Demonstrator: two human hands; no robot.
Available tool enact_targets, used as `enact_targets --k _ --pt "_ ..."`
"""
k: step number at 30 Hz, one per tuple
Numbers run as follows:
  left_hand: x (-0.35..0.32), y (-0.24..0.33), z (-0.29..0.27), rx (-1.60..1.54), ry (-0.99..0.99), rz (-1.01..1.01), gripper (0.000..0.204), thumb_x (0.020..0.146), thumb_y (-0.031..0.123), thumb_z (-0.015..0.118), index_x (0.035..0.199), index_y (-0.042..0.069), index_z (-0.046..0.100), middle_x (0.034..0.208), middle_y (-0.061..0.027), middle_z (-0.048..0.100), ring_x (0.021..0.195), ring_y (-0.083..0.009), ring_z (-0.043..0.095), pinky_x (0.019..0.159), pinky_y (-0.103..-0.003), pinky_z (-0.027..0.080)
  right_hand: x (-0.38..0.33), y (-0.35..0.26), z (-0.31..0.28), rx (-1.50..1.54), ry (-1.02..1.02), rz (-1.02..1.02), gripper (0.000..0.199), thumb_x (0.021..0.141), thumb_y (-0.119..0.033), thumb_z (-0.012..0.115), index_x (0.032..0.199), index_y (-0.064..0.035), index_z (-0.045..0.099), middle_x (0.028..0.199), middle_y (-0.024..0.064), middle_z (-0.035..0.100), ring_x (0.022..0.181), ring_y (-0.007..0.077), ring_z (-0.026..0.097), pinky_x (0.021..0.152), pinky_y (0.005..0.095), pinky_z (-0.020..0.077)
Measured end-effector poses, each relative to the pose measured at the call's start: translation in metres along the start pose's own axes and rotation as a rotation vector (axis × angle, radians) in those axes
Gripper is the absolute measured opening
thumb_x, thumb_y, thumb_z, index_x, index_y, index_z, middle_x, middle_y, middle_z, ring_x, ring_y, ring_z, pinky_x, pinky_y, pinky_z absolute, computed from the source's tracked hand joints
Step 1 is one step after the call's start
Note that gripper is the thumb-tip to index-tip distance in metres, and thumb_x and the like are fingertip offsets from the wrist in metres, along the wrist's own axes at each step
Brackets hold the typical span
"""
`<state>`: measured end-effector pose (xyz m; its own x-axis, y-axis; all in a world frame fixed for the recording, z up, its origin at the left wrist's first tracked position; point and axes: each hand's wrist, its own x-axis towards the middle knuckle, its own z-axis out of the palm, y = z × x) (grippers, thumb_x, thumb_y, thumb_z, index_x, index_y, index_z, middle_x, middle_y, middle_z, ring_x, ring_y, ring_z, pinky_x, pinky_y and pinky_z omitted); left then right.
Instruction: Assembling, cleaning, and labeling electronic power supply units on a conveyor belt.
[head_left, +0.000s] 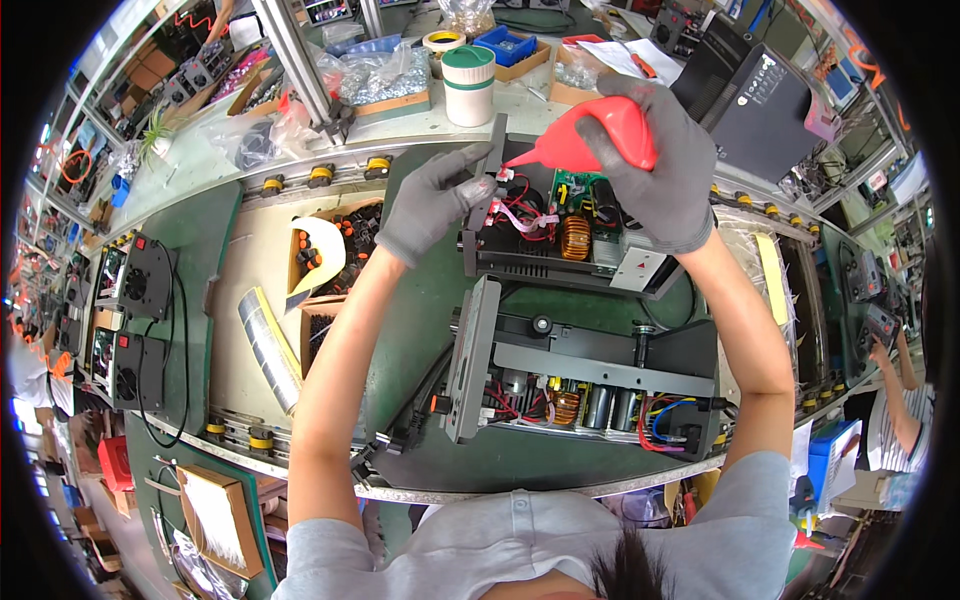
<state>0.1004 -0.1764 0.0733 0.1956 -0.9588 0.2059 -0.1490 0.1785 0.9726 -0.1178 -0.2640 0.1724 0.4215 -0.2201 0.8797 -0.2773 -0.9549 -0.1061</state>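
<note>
My right hand [665, 175], in a grey glove, is closed around a red squeeze bottle [590, 140] with a narrow nozzle. The nozzle points left, with its tip at the inner side of an upright grey front panel [497, 140]. That panel belongs to an uncovered electronics unit [545, 250] with wires, a copper coil and a green circuit board. My left hand [435, 205], also gloved, reaches to the panel's outer side with its fingers stretched and apart, touching it. Nearer me lies a second uncovered unit [590, 370] on its side, with its front panel [470, 360] to the left.
Both units rest on a green board [400, 350] over a roller track. Left of it are a box of small black and orange parts [360, 240] and a yellow-edged roll [270, 345]. Behind stands a white jar with a green lid [468, 90]. Finished-looking black units [135, 275] sit far left.
</note>
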Motion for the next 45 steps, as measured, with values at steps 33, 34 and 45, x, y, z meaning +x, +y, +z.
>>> enact_targets --k 33,34,45 --pt "-0.035 -0.006 0.012 0.153 0.067 0.142 0.065 0.072 0.036 0.075 0.125 0.005 0.054 0.086 -0.0009 0.048 0.077 -0.0085 0.048 0.071 -0.023 0.043 -0.061 -0.009 -0.002 0.12 -0.331 -0.365 0.054 0.049 -0.014 0.074 0.1 -0.0138 0.056 0.096 0.0043 0.062 0.073 0.0207 0.061 0.06 0.0316 0.0473" --pt "-0.035 -0.007 0.012 0.154 0.069 0.147 0.065 0.072 0.035 0.076 0.125 0.004 0.053 0.086 -0.001 0.048 0.077 -0.0085 0.048 0.071 -0.023 0.043 -0.062 -0.01 -0.003 0.103 -0.349 -0.37 0.054 0.049 -0.015 0.074 0.1 -0.0138 0.056 0.095 0.0042 0.062 0.073 0.0205 0.061 0.06 0.0311 0.0472" --pt "-0.04 -0.009 0.012 0.098 0.065 0.13 0.064 0.072 0.033 0.076 0.125 0.004 0.054 0.085 -0.0007 0.048 0.077 -0.0086 0.048 0.072 -0.023 0.043 -0.068 -0.008 0.006 0.098 -0.366 -0.377 0.055 0.048 -0.014 0.076 0.099 -0.0131 0.056 0.092 0.0046 0.062 0.073 0.0211 0.062 0.059 0.0313 0.048"
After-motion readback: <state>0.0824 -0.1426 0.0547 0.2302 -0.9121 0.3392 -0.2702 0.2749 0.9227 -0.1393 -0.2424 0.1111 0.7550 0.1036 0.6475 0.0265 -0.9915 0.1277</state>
